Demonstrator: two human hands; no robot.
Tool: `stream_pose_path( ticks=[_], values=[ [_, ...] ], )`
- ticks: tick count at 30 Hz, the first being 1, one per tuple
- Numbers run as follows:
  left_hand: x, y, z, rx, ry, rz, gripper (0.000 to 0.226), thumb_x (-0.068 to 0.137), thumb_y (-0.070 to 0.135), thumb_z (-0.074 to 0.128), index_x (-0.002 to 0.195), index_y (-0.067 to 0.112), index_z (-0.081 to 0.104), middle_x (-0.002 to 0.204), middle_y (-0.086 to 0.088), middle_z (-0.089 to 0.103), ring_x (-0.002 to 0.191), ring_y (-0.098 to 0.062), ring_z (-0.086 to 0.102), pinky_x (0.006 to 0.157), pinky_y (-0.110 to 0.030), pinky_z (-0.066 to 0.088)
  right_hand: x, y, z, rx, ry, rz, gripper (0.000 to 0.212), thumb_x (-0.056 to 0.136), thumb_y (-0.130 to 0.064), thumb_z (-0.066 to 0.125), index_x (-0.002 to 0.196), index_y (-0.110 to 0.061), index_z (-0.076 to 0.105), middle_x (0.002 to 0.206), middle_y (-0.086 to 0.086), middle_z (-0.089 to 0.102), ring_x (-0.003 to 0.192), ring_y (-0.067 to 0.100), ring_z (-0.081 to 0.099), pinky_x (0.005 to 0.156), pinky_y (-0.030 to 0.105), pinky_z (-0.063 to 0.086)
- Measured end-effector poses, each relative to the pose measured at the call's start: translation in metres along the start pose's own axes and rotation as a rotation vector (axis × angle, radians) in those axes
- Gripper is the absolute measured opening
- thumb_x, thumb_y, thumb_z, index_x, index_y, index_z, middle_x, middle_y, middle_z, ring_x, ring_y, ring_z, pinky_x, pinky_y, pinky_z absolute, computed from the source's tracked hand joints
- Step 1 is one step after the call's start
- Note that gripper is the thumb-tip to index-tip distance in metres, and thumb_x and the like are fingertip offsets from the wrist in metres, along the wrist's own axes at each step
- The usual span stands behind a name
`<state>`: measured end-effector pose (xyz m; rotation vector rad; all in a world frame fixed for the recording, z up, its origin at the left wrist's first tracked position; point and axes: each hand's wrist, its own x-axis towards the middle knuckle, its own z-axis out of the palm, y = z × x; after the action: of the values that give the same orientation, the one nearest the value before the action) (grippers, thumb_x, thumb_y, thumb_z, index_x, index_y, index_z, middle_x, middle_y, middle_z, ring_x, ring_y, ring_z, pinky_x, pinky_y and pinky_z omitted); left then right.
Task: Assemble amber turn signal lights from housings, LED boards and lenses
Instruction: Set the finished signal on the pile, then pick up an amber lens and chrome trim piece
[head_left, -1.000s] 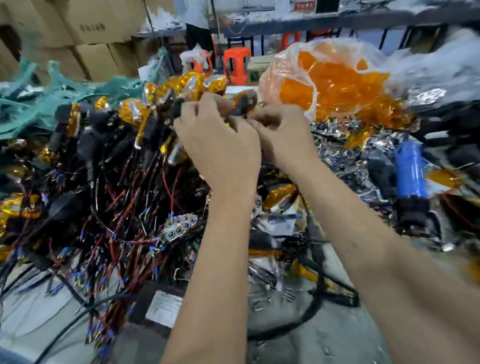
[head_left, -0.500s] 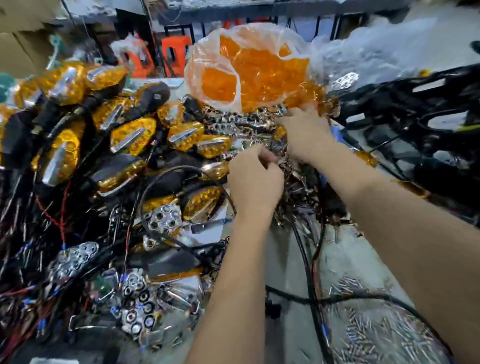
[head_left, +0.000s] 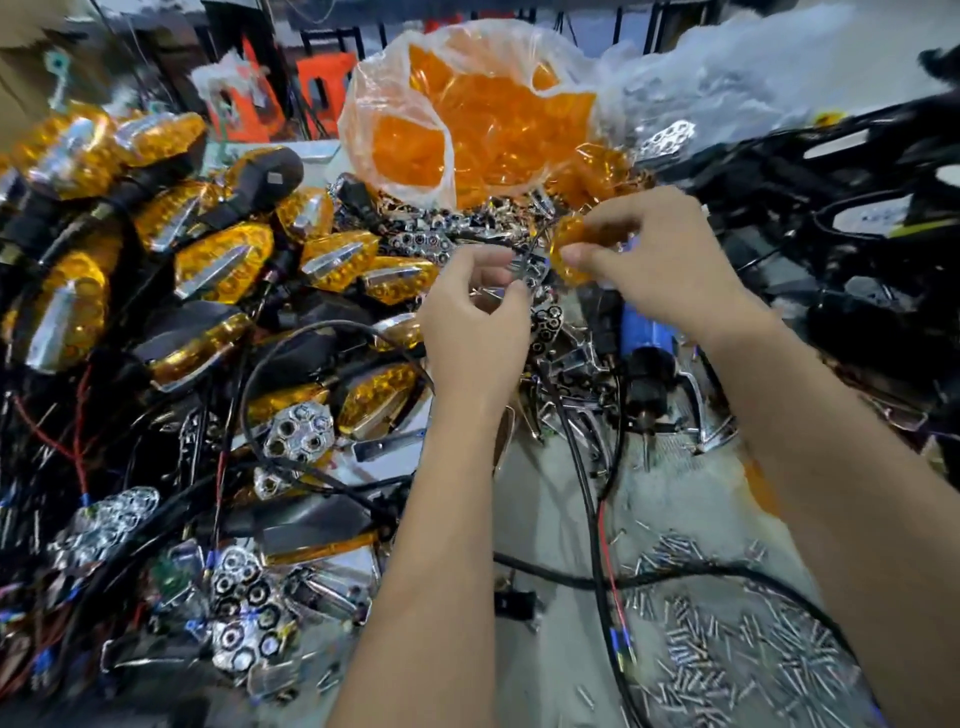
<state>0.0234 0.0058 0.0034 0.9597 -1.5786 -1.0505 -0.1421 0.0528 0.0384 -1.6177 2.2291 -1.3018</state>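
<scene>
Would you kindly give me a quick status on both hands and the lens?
Right hand pinching amber lens. Left hand pinching a small chrome part, unclear which. Black cable running beneath both hands.

Left of the scattered silver screws (head_left: 737, 654), passage is blocked by heaped amber-lensed black signal lights (head_left: 223, 270) and tangled wires; bare grey tabletop (head_left: 550, 499) is left open just above-left, crossed by black cable (head_left: 587, 467).

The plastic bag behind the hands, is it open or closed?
Open. The plastic bag gapes at its top, and loose amber lenses show through the mouth.
</scene>
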Motion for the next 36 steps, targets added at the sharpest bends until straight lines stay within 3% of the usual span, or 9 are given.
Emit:
stream_pose_path(
  ticks=[3,5,8,12,17,20,23,30,36],
  values=[
    [-0.002,0.002,-0.003,-0.073,-0.215,0.046,0.031,0.094,0.026,0.071,0.12,0.041,0.063,0.115,0.005,0.067,0.097,-0.014,0.07,0.074,-0.043,0.064,-0.024,-0.003,-0.01,0.479,-0.086,0.142,0.007,0.093,-0.016,0.077,0.097,-0.011,0.078,0.086,0.006,0.08,0.076,0.019,0.075,0.065,0.025,0.057],
    [-0.002,0.002,-0.005,-0.146,-0.322,0.045,0.032,0.094,0.024,0.073,0.125,0.028,0.067,0.108,0.002,0.073,0.093,-0.015,0.073,0.067,-0.036,0.063,-0.034,-0.002,-0.013,0.683,-0.148,0.209,0.014,0.094,-0.014,0.075,0.103,-0.004,0.077,0.09,0.014,0.079,0.074,0.021,0.073,0.063,0.023,0.057],
    [-0.002,0.001,-0.007,-0.195,-0.343,0.032,0.025,0.091,0.01,0.076,0.116,0.013,0.071,0.084,-0.002,0.077,0.078,-0.018,0.076,0.062,-0.031,0.06,-0.044,0.001,-0.008,0.721,-0.136,0.219,0.015,0.094,-0.016,0.076,0.103,-0.005,0.076,0.091,0.012,0.079,0.077,0.019,0.074,0.066,0.024,0.058],
    [0.001,-0.002,-0.008,-0.291,-0.194,-0.094,0.021,0.091,0.002,0.075,0.105,0.016,0.069,0.083,0.001,0.076,0.07,-0.014,0.073,0.058,-0.026,0.057,-0.048,0.009,0.0,0.416,0.008,0.231,0.016,0.092,-0.025,0.078,0.103,-0.013,0.075,0.081,0.0,0.078,0.076,0.021,0.077,0.067,0.037,0.064],
    [0.007,-0.006,-0.013,-0.501,-0.014,-0.284,0.017,0.096,0.002,0.067,0.112,0.009,0.067,0.098,-0.007,0.069,0.067,-0.011,0.069,0.063,-0.028,0.058,-0.037,0.002,0.009,0.174,-0.095,0.104,0.008,0.096,-0.01,0.071,0.098,-0.015,0.076,0.074,0.0,0.075,0.065,0.014,0.074,0.063,0.033,0.064],
    [0.007,-0.006,-0.015,-0.547,-0.005,-0.351,0.015,0.097,-0.001,0.063,0.109,0.006,0.067,0.103,-0.015,0.068,0.074,-0.021,0.068,0.063,-0.03,0.058,-0.032,-0.001,0.013,-0.071,-0.151,-0.046,0.019,0.095,-0.002,0.069,0.105,-0.016,0.077,0.088,-0.001,0.072,0.07,0.006,0.065,0.075,0.03,0.059],
    [0.007,-0.006,-0.016,-0.544,0.0,-0.384,0.013,0.095,-0.002,0.062,0.107,0.005,0.064,0.098,-0.016,0.067,0.072,-0.024,0.067,0.061,-0.032,0.058,-0.035,0.0,0.017,-0.302,-0.29,-0.121,0.029,0.09,-0.006,0.076,0.116,-0.019,0.072,0.109,0.001,0.062,0.093,0.013,0.054,0.088,0.026,0.042],
    [0.003,-0.005,-0.013,-0.533,-0.038,-0.383,0.01,0.093,-0.002,0.063,0.095,0.008,0.063,0.082,-0.01,0.071,0.062,-0.02,0.068,0.053,-0.03,0.056,-0.045,-0.001,0.013,-0.446,-0.35,-0.094,0.029,0.085,-0.014,0.083,0.112,-0.016,0.071,0.114,0.003,0.064,0.102,0.021,0.061,0.092,0.032,0.05],
    [-0.002,-0.006,-0.013,-0.505,-0.049,-0.374,0.009,0.091,0.002,0.064,0.091,0.011,0.065,0.075,-0.004,0.072,0.062,-0.019,0.067,0.052,-0.029,0.053,-0.05,-0.001,0.006,-0.295,-0.341,-0.019,0.024,0.085,0.003,0.076,0.101,-0.015,0.069,0.081,-0.001,0.07,0.073,0.01,0.063,0.075,0.029,0.056]
  ],
)
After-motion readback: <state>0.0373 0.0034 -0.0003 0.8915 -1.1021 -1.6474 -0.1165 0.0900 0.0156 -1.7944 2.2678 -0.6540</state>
